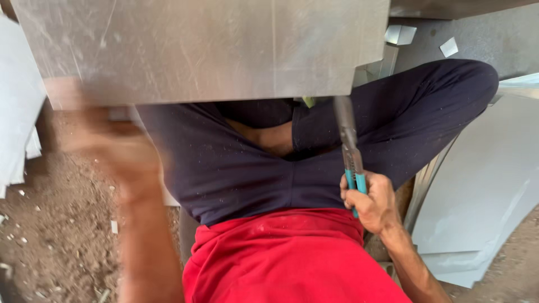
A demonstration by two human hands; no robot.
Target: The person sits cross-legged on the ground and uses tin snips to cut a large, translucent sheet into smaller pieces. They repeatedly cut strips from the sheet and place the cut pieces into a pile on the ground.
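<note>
Metal sheet point(202, 47) sits across the lap, scratched & dull grey. Right hand point(371, 201) is fisted round the teal-handled snips point(350, 147), blades up at the sheet's near edge. Left hand point(115, 147) is blurred by the sheet's left corner, grip unclear. Beyond: dirt floor point(62, 224), offcut sheets point(483, 191) to the right.

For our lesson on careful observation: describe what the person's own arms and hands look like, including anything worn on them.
Both forearms are bare, with no sleeves, gloves, watch or rings visible. The right hand and its slim forearm show sharply. The left hand and forearm are smeared by motion blur, so no finer detail can be told. A red shirt covers the torso.
</note>
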